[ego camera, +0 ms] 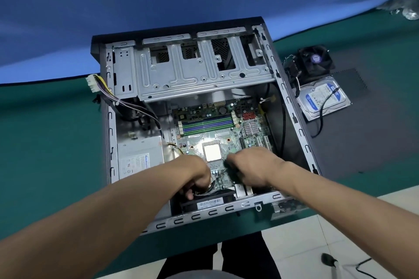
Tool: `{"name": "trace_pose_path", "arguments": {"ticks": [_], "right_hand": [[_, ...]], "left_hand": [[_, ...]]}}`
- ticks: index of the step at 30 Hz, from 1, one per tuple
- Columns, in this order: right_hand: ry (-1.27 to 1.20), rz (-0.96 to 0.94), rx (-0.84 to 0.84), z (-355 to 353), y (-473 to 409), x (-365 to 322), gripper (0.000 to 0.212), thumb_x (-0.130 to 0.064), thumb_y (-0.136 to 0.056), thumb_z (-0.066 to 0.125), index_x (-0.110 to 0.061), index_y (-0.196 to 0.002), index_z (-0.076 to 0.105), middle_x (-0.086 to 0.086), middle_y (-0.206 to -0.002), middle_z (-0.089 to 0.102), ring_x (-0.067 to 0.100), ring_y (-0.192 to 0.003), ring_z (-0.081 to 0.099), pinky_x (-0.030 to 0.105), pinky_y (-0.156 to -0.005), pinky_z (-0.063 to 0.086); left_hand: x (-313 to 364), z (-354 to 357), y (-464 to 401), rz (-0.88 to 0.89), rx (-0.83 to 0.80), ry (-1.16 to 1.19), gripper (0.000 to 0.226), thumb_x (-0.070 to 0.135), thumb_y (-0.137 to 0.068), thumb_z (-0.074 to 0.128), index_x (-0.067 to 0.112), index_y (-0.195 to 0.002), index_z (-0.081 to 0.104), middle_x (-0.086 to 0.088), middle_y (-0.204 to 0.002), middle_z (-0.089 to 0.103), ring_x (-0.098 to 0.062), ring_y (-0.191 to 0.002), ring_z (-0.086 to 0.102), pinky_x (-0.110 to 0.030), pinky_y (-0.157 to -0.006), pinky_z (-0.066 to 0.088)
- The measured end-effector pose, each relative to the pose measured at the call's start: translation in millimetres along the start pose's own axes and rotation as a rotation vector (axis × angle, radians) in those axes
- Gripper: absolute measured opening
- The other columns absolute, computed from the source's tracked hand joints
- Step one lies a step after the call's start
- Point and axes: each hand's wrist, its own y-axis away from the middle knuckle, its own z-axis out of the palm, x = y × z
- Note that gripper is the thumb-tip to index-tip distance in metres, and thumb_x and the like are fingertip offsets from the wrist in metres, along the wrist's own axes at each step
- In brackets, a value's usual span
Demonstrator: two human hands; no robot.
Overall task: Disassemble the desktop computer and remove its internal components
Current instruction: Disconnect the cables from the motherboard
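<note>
While the opened computer case [294, 106] lies flat on the green table [45, 142], both hands reach in over its circuit board [217, 129]. The left hand [195, 174] curls around thin wires beside the black fan [210, 201] at the near edge. The right hand [251, 167] is bent knuckles-up over the board, but whether it holds anything is hidden.

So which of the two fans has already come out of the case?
The black heatsink fan with purple hub, lying on the mat right of the case; the other black fan sits inside.
</note>
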Motion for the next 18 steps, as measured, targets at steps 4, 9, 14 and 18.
{"name": "trace_pose_path", "arguments": {"ticks": [4,9,14,18], "right_hand": [[-0.102,0.004,0.097,-1.3,-0.7,-1.7,0.024,-0.019,-0.089,0.056,-0.019,-0.112,0.052,0.000,-0.100,0.063,0.017,-0.079,0.051,0.029,-0.077,0.044],[-0.150,0.054,-0.001,2.2,0.1,3.3,0.021,-0.025,-0.093,0.054,-0.018,-0.112,0.057,-0.001,-0.095,0.057,0.016,-0.086,0.053,0.026,-0.079,0.041],[-0.177,0.073,0.005,3.2,0.1,6.5,0.021,-0.026,-0.092,0.055,-0.018,-0.111,0.058,-0.002,-0.097,0.057,0.016,-0.084,0.049,0.024,-0.075,0.038],[-0.219,0.089,-0.007,5.7,-0.4,9.8,0.013,-0.026,-0.091,0.056,-0.021,-0.103,0.058,-0.004,-0.093,0.054,0.016,-0.084,0.049,0.025,-0.074,0.038]], "left_hand": [[-0.9,-0.9,-2.0,0.030,-0.025,0.141,0.033,0.015,-0.103,0.026,0.009,-0.082,0.050,-0.002,-0.031,0.050,-0.012,-0.019,0.039,-0.012,-0.029,0.036],[-7.8,13.0,-9.0,0.098,0.049,0.361,0.036,-0.012,-0.090,0.026,-0.003,-0.098,0.059,-0.001,-0.027,0.044,-0.012,-0.018,0.038,-0.013,-0.029,0.036],[-6.5,20.7,-6.8,0.048,0.117,0.461,0.044,-0.005,-0.096,0.034,0.002,-0.054,0.045,-0.002,-0.025,0.039,-0.010,-0.018,0.032,-0.010,-0.029,0.031],[-2.8,22.8,-4.8,0.008,0.139,0.461,0.045,-0.003,-0.097,0.037,0.004,-0.053,0.044,-0.002,-0.024,0.038,-0.010,-0.019,0.032,-0.012,-0.028,0.031]]}}
